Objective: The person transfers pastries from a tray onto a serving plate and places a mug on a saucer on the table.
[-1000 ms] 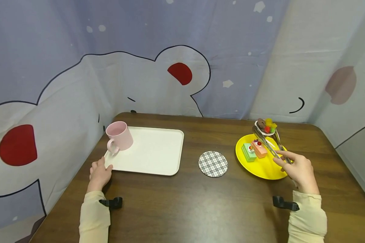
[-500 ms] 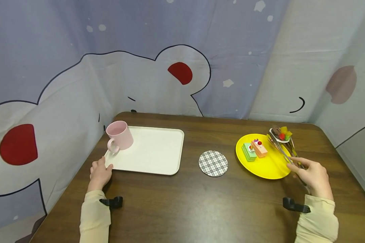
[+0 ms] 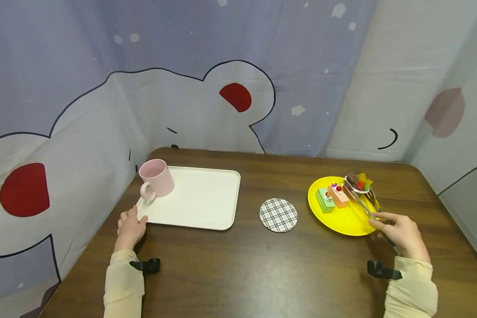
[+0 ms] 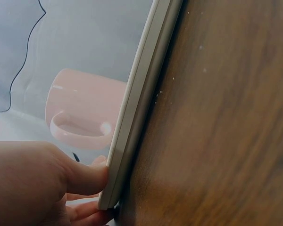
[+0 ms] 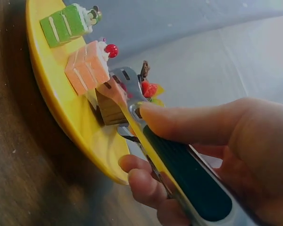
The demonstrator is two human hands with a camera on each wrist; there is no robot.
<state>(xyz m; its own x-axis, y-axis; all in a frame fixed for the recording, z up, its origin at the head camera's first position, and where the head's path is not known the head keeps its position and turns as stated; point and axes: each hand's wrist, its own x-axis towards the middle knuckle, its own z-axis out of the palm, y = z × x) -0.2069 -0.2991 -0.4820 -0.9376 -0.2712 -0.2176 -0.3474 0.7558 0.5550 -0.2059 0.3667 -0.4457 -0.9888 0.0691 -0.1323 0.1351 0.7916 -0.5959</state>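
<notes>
Right grip (image 3: 403,234): thumb and fingers curled round metal tongs (image 5: 188,176) with dark handle inlay. Fruit-topped chocolate cake (image 3: 358,183): between the tong tips, beyond the right grip and apart from its fingers, over the far right part of a yellow plate (image 3: 347,225); contact with the plate cannot be told. Orange-pink cake slice (image 3: 341,199) and green cake slice (image 3: 323,202): side by side on the plate. Left grip (image 3: 130,229): pinching the near left corner of a white tray (image 3: 202,198); pink mug (image 3: 162,182) upright thereon. Plaid coaster (image 3: 278,215): on the wooden surface (image 3: 242,274), between tray and plate.
</notes>
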